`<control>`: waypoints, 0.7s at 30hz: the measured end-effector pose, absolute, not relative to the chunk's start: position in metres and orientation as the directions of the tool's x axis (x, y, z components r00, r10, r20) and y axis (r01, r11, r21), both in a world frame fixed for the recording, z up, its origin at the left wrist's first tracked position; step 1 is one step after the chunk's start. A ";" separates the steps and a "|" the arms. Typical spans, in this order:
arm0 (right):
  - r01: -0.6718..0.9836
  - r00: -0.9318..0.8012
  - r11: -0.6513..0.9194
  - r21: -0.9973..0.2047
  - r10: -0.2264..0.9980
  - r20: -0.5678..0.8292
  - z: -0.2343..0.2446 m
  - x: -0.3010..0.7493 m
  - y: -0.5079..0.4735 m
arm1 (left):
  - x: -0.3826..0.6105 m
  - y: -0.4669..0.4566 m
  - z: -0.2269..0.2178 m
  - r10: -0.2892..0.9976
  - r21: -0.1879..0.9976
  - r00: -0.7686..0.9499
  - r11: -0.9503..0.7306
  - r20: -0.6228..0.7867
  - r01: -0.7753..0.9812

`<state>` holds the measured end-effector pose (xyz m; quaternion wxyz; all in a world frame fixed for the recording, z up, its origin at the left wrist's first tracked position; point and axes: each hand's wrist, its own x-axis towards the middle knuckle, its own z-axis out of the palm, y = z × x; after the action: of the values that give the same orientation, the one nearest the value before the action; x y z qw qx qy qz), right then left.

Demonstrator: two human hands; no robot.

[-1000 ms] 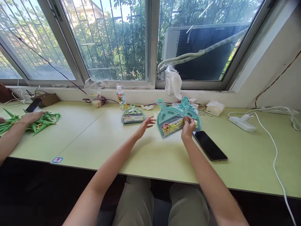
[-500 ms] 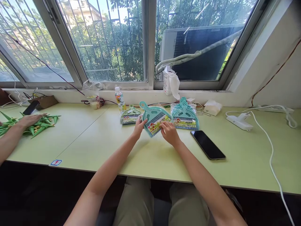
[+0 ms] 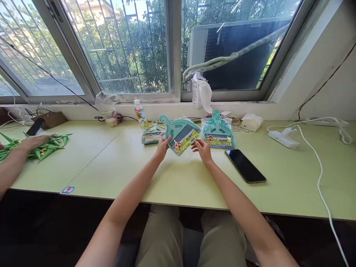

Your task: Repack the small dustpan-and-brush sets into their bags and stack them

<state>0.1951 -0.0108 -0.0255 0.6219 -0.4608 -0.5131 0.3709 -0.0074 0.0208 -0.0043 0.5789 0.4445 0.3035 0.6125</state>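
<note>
A teal dustpan-and-brush set (image 3: 182, 134) in clear wrapping, with a yellow label, is raised and tilted above the table. My left hand (image 3: 162, 145) grips its left side, thumb on the front. My right hand (image 3: 202, 150) is by its lower right edge, fingers loosely bent and apart; whether a fingertip touches the wrapping I cannot tell. Behind and to the right lies a stack of similar dustpan sets (image 3: 218, 129). Another group of dustpan sets (image 3: 152, 132) lies behind my left hand, partly covered by the held one.
A black phone (image 3: 245, 166) lies right of my right hand. Behind stand a bottle (image 3: 140, 114) and a tissue pack (image 3: 200, 92). At right are a white power strip (image 3: 283, 138) and cable. Far left, another person's hand (image 3: 36, 141) rests on green pointed pieces (image 3: 52, 146).
My right hand has come off the label's face to the set's lower right edge, its fingers spreading. The held set has turned slightly, and the camera view has shifted a little.
</note>
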 end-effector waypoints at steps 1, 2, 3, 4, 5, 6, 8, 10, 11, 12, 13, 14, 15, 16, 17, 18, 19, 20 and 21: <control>-0.080 0.211 0.284 -0.955 0.942 0.262 -0.025 0.195 -0.010 | -0.007 0.021 -0.005 0.980 0.881 0.069 -0.135 0.185 -0.453; -0.151 0.212 0.274 -0.950 0.947 0.240 -0.025 0.196 -0.008 | -0.006 0.020 -0.005 0.982 0.879 0.073 -0.124 0.177 -0.461; -0.203 0.203 0.267 -0.942 0.953 0.227 -0.025 0.197 -0.007 | -0.005 0.020 -0.005 0.982 0.879 0.076 -0.117 0.170 -0.463; -0.241 0.184 0.259 -0.935 0.958 0.218 -0.025 0.197 -0.006 | -0.005 0.020 -0.006 0.983 0.880 0.080 -0.113 0.168 -0.461; -0.270 0.163 0.250 -0.930 0.964 0.211 -0.026 0.198 -0.005 | -0.005 0.020 -0.006 0.982 0.884 0.087 -0.112 0.169 -0.455; -0.292 0.145 0.241 -0.926 0.968 0.206 -0.027 0.198 -0.004 | -0.005 0.020 -0.006 0.980 0.890 0.099 -0.111 0.172 -0.443; -0.320 0.129 0.222 -0.921 0.973 0.190 -0.030 0.197 -0.003 | -0.006 0.020 -0.006 0.973 0.915 0.152 -0.105 0.176 -0.390; -0.336 0.157 0.196 -0.921 0.976 0.150 -0.033 0.196 -0.003 | -0.006 0.020 -0.009 0.958 0.949 0.229 -0.096 0.170 -0.301; -0.341 0.177 0.182 -0.922 0.976 0.127 -0.034 0.196 -0.002 | -0.005 0.020 -0.010 0.953 0.960 0.256 -0.096 0.164 -0.261; -0.343 0.195 0.171 -0.924 0.975 0.108 -0.034 0.196 -0.002 | -0.004 0.021 -0.012 0.951 0.968 0.268 -0.093 0.156 -0.234; -0.342 0.211 0.164 -0.925 0.973 0.095 -0.034 0.197 -0.002 | -0.003 0.022 -0.013 0.955 0.972 0.260 -0.088 0.145 -0.219; -0.340 0.221 0.162 -0.927 0.971 0.089 -0.033 0.198 -0.002 | -0.002 0.023 -0.014 0.964 0.972 0.229 -0.081 0.132 -0.219; -0.336 0.225 0.162 -0.928 0.970 0.089 -0.031 0.199 -0.003 | -0.001 0.024 -0.015 0.977 0.971 0.181 -0.070 0.114 -0.231; -0.333 0.224 0.163 -0.929 0.970 0.090 -0.030 0.200 -0.003 | -0.001 0.026 -0.016 0.988 0.967 0.125 -0.059 0.092 -0.248; -0.330 0.220 0.165 -0.930 0.971 0.094 -0.027 0.200 -0.004 | -0.001 0.028 -0.015 0.995 0.962 0.068 -0.051 0.072 -0.268; -0.325 0.213 0.164 -0.931 0.972 0.097 -0.025 0.200 -0.005 | -0.002 0.030 -0.015 0.998 0.956 0.013 -0.049 0.055 -0.288; -0.318 0.199 0.161 -0.934 0.975 0.101 -0.023 0.200 -0.006 | -0.004 0.032 -0.014 0.998 0.950 -0.042 -0.052 0.041 -0.307; -0.309 0.179 0.159 -0.938 0.978 0.106 -0.021 0.198 -0.007 | -0.007 0.035 -0.013 0.995 0.945 -0.096 -0.063 0.033 -0.320; -0.299 0.155 0.155 -0.941 0.981 0.112 -0.019 0.197 -0.009 | -0.011 0.037 -0.011 0.989 0.945 -0.144 -0.083 0.039 -0.317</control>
<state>0.1967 -0.0088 -0.0191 0.6380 -0.4130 -0.4129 0.5019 -0.0106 0.0369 -0.0111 0.5238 0.3918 0.4288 0.6231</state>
